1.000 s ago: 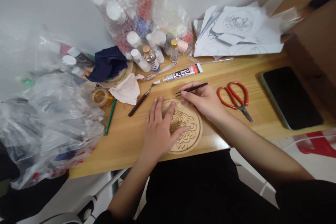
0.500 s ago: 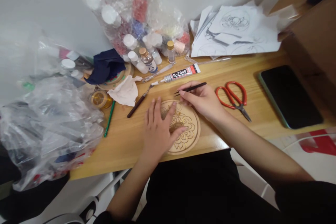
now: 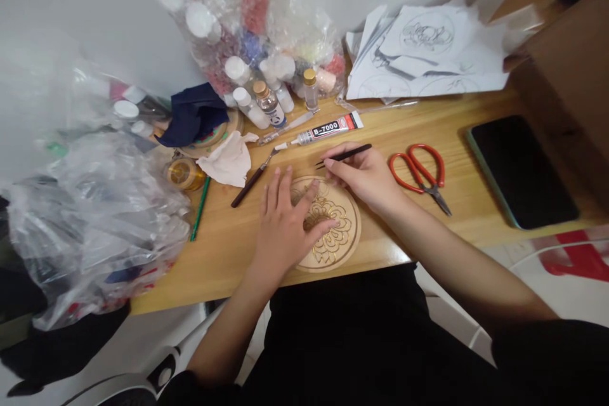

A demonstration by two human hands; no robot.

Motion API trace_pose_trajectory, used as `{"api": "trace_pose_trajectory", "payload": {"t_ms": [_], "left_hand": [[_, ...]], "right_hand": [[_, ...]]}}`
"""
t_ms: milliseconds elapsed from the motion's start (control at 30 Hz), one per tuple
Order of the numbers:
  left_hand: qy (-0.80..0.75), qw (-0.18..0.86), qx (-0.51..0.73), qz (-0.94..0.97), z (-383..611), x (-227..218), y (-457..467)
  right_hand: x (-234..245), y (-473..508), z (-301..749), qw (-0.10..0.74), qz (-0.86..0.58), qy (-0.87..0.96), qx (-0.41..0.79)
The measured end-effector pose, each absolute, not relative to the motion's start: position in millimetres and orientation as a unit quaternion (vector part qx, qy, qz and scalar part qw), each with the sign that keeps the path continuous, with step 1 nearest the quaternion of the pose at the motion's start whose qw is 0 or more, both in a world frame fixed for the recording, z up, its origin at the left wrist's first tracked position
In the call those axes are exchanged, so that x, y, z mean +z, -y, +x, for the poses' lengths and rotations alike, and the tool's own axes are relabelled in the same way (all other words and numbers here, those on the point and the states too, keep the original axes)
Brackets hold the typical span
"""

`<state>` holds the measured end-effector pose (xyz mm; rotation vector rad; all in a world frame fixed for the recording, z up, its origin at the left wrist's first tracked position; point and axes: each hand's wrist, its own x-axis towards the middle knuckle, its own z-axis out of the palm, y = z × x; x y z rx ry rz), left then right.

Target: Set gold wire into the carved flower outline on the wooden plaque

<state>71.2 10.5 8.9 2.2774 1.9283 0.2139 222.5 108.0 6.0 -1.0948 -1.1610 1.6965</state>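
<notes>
A round wooden disc (image 3: 349,244) with a flower pattern in gold-coloured lines lies near the table's front edge. My left hand (image 3: 285,225) rests over the disc's left side, fingers spread, hiding part of the pattern. At the disc's upper right, my right hand (image 3: 364,174) is closed around dark tweezers (image 3: 351,153). Their thin tips point left, slightly apart, and I cannot make out anything between them. Beyond the disc lie a B-7000 glue tube (image 3: 328,129) and a dark-handled tool (image 3: 250,186) with a metal end.
Red-handled pliers (image 3: 419,171) and a phone (image 3: 521,171) lie to the right. Paper drawings (image 3: 428,57) are stacked at the back. Small bottles (image 3: 269,104) and plastic bags (image 3: 95,222) crowd the back and left, near a spool of gold wire (image 3: 184,174) and a green stick (image 3: 200,209).
The whole view has shifted slightly. Both hands keep nearly the same pose, and the tweezers stay in my right hand.
</notes>
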Motion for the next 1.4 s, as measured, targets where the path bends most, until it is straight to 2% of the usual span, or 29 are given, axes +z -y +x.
{"api": "trace_pose_trajectory", "payload": {"t_ms": [400,600,1133,1300,1400], "left_hand": [[-0.654,0.028,0.041,0.755,77.9,10.1,-4.5],[-0.636,0.047,0.100,0.764,79.7,10.4,2.0],[-0.618,0.069,0.107,0.776,85.7,11.6,9.6],[-0.613,0.103,0.145,0.769,78.9,7.9,5.8],[-0.637,0.086,0.136,0.754,77.1,3.6,2.2]], "right_hand": [[0.8,-113.8,221.1,0.399,-0.427,0.451,0.674],[2.2,-112.6,223.1,0.398,-0.423,0.453,0.676],[4.3,-109.6,223.8,0.385,-0.427,0.464,0.674],[3.0,-110.6,223.5,0.383,-0.429,0.469,0.670],[2.8,-111.1,223.6,0.381,-0.427,0.474,0.669]]}}
